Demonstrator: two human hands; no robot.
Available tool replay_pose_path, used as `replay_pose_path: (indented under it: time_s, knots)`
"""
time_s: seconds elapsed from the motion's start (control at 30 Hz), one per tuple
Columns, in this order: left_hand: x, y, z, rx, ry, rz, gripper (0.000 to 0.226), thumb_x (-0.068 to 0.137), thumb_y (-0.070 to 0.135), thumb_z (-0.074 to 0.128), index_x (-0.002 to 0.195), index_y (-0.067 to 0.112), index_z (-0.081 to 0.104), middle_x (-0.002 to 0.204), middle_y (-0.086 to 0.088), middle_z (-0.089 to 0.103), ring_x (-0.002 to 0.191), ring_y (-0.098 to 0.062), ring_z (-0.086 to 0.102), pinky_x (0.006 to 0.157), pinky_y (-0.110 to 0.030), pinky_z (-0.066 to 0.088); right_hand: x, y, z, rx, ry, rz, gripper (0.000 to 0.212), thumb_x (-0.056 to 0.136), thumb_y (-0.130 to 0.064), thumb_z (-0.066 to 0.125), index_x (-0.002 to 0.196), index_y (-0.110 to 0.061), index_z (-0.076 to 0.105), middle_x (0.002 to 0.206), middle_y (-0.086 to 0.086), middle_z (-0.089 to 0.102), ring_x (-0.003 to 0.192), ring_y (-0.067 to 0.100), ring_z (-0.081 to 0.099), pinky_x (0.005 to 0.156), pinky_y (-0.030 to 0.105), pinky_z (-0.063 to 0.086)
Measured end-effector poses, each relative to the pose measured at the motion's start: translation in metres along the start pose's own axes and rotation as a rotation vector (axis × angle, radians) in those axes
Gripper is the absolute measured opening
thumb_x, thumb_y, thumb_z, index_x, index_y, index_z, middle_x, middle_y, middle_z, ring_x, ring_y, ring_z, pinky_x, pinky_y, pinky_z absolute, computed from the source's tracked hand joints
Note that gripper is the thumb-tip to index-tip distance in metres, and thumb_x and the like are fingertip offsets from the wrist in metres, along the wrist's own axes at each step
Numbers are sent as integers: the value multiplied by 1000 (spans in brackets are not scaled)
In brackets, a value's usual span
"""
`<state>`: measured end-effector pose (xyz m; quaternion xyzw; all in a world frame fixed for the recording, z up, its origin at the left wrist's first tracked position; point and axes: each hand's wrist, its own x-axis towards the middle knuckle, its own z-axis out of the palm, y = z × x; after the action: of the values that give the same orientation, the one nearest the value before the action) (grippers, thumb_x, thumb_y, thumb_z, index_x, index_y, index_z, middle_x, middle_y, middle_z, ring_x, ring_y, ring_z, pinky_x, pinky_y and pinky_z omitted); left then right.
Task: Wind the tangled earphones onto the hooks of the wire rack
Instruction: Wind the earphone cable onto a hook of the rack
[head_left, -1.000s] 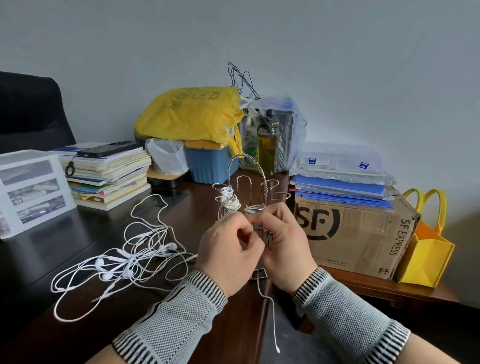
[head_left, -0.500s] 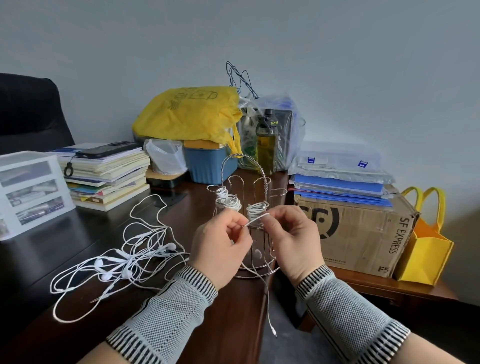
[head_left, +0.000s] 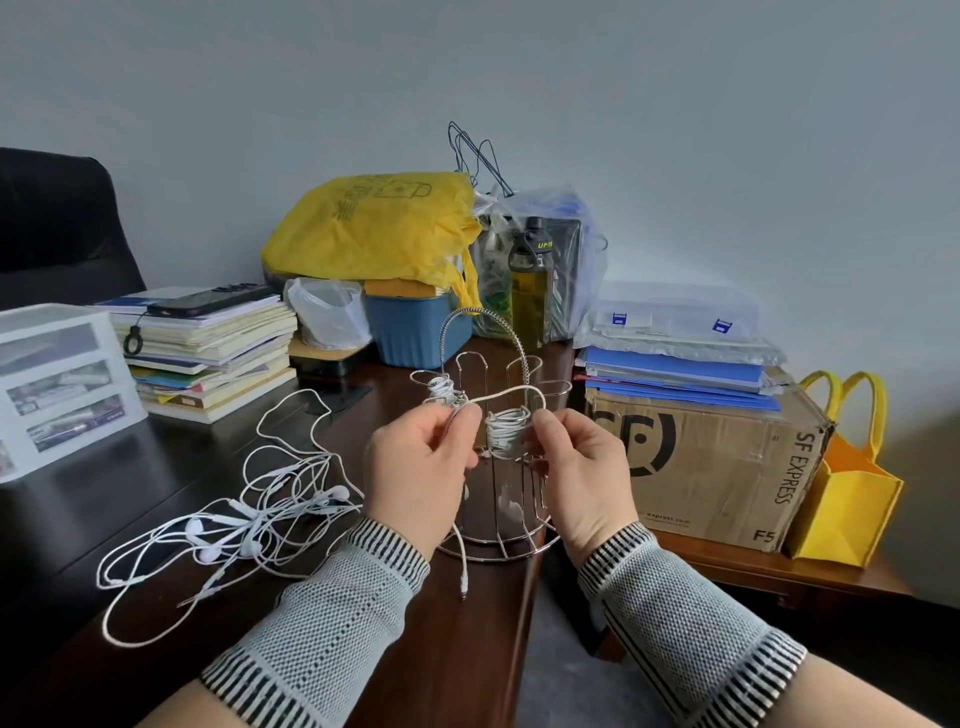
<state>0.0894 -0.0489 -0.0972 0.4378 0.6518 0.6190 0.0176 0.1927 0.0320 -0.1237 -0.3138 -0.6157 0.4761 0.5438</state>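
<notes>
A chrome wire rack (head_left: 498, 545) with an arched handle stands near the desk's right edge. One white cable coil (head_left: 506, 428) wraps its front hook, another coil (head_left: 441, 389) its left hook. My left hand (head_left: 415, 467) pinches the white earphone cable (head_left: 511, 391), which arcs over the front coil toward my right hand (head_left: 582, 467). My right hand's fingers curl against the front coil. The cable's plug end (head_left: 464, 592) hangs below my left hand at the desk edge. A tangle of white earphones (head_left: 249, 525) lies on the dark desk to the left.
A stack of books (head_left: 208, 353) with a phone on top and white plastic drawers (head_left: 57, 384) sit at the left. Behind the rack are a yellow bag (head_left: 374, 228), a blue tub (head_left: 415, 327) and a bottle (head_left: 530, 280). A cardboard box (head_left: 717, 467) stands right, off the desk.
My hands have moved apart and risen slightly. A loop of cable has been lifted over the front hook's coil, and the dangling plug end has been drawn up shorter.
</notes>
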Motion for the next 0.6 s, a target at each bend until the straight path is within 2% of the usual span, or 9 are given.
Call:
replay_pose_path:
  time_s: [0.13, 0.2, 0.3, 0.37, 0.43, 0.53, 0.6]
  knots:
    - [-2, -1, 0, -27, -25, -62, 39, 97, 32, 53, 66, 14, 68, 38, 12, 48, 38, -3, 47, 43, -13, 35, 1, -8, 1, -92, 5, 19, 33, 89, -30, 59, 70, -4, 67, 73, 19, 67, 58, 14, 51, 61, 35, 46]
    - [-1, -4, 0, -36, -13, -105, 46, 97, 34, 49, 59, 15, 66, 39, 9, 47, 39, -5, 44, 43, -18, 34, 2, -9, 1, -106, 11, 31, 33, 88, -30, 61, 69, -4, 67, 70, 19, 66, 56, 14, 50, 59, 33, 45]
    - [1, -10, 0, -39, -2, -164, 51, 94, 20, 50, 44, 16, 55, 39, 4, 46, 40, -6, 45, 44, -22, 37, 2, -10, 1, -109, 14, 57, 32, 87, -28, 62, 67, -4, 68, 57, 14, 59, 50, 13, 47, 53, 30, 41]
    - [0, -13, 1, -7, -35, -177, 56, 90, 13, 50, 34, 16, 49, 41, -2, 53, 41, -12, 49, 46, -27, 39, 3, -12, 1, -106, 15, 79, 31, 86, -26, 63, 66, -2, 68, 54, 8, 55, 47, 12, 42, 50, 27, 37]
    - [-2, -14, 1, 50, -67, -169, 57, 87, 10, 50, 31, 15, 48, 51, -7, 63, 54, -23, 60, 53, -31, 46, 5, -14, 1, -107, 22, 98, 32, 85, -24, 63, 65, 0, 68, 53, 8, 52, 44, 12, 39, 48, 26, 35]
    - [-2, -19, 0, 102, -113, -148, 44, 86, 16, 51, 44, 17, 62, 52, -9, 64, 60, -30, 63, 62, -40, 55, 9, -16, 1, -130, 35, 117, 34, 84, -25, 63, 65, 3, 67, 54, 11, 53, 48, 16, 40, 51, 28, 35]
    - [-3, -19, -1, 134, -147, -105, 37, 78, 31, 46, 53, 16, 69, 55, -5, 66, 62, -26, 65, 65, -42, 55, 12, -17, 1, -133, 34, 133, 33, 83, -24, 63, 66, 4, 68, 58, 21, 59, 50, 18, 43, 52, 30, 37]
